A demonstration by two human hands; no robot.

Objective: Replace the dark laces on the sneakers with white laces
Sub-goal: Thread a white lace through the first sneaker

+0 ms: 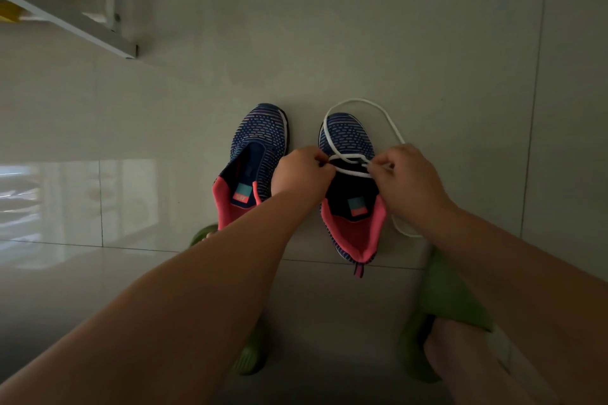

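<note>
Left hand (301, 173) and right hand (406, 176) pinch white lace (350, 162) over right sneaker (350, 187). Risk: uneven pull makes ends unequal; loose loop beyond toe may tangle.

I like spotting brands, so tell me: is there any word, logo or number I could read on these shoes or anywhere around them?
No text can be read in this view.
Insole label of the left sneaker: a teal and pink patch with marks, too blurred to read.
Insole label of the right sneaker: same patch, too small and dim to read.
White lace, green slippers, floor tiles: no lettering visible.
</note>
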